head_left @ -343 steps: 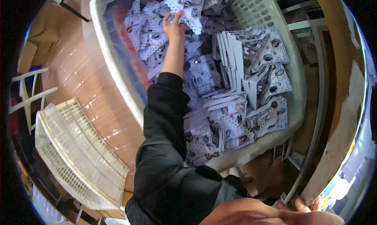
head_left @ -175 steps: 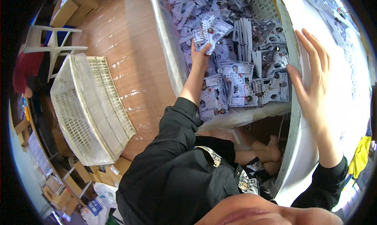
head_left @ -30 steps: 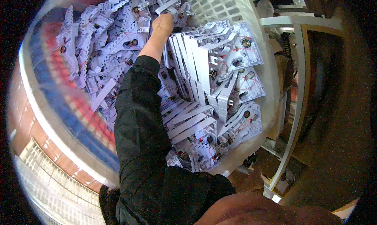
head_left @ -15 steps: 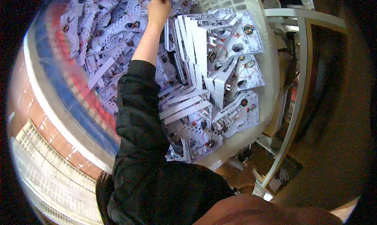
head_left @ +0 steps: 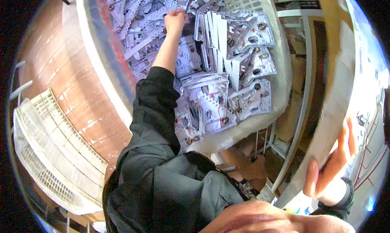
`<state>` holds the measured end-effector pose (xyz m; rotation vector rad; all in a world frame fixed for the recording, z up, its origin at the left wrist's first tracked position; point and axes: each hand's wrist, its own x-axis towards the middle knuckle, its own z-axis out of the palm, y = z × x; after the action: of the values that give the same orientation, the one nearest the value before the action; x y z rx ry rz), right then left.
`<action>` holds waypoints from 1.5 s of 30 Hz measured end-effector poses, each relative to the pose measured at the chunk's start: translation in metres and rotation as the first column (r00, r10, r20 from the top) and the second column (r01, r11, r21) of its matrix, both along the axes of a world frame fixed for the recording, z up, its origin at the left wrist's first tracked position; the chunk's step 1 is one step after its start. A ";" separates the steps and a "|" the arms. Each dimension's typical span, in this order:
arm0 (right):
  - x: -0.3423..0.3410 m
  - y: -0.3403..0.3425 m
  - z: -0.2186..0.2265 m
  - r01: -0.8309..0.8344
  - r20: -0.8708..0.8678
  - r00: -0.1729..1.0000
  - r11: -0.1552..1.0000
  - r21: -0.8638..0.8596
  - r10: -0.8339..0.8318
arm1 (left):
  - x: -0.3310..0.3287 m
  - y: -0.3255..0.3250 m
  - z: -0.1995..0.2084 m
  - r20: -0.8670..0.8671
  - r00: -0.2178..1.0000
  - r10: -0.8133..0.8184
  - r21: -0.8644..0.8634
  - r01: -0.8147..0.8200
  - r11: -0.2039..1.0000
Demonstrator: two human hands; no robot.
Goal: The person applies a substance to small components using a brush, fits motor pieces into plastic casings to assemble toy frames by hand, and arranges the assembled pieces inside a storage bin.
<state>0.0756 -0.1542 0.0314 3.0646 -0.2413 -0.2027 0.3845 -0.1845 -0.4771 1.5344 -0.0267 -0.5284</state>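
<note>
My left hand (head_left: 175, 21) reaches over a large pale bin (head_left: 280, 90) full of grey plastic housings with wires and small round black parts. Its fingers are closed at a small pale grey plastic part (head_left: 183, 6), which sticks out past the fingertips. Right of that hand stands a row of housings (head_left: 221, 38) on edge; other stacked housings (head_left: 213, 105) lie nearer to me. My right hand (head_left: 334, 164) is far off to the right, beside a pale work surface edge (head_left: 339, 94). Its thumb and fingers are apart, and nothing shows between them.
A pale grid-walled crate (head_left: 61, 160) with a clear cover stands on the brown floor (head_left: 73, 82) at the left. A metal frame (head_left: 306, 107) rises right of the bin. Further right, a light surface with red lines (head_left: 371, 164) shows.
My left hand has drawn back toward me over the bin, the small pale part moving with it. My right hand has come into view at the right. The whole view has turned rightward.
</note>
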 end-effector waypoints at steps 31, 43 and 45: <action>0.016 -0.005 -0.050 -0.102 0.515 0.853 0.943 0.316 -0.080 | -0.064 0.229 0.134 -0.124 0.988 0.093 -0.076 -0.103 0.992; 0.024 -0.008 0.011 -0.118 0.122 0.987 0.990 0.083 0.107 | -0.031 0.059 -0.029 0.362 0.636 -0.682 0.655 0.347 0.671; 0.024 -0.009 0.018 -0.122 -0.107 0.988 0.989 -0.086 0.113 | -0.038 0.048 -0.057 0.254 0.619 -0.743 0.735 0.377 0.564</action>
<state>0.1000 -0.1633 0.0491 2.9547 -0.0618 -0.3300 0.3461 -0.1361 -0.5340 2.3211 -0.9573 -0.6435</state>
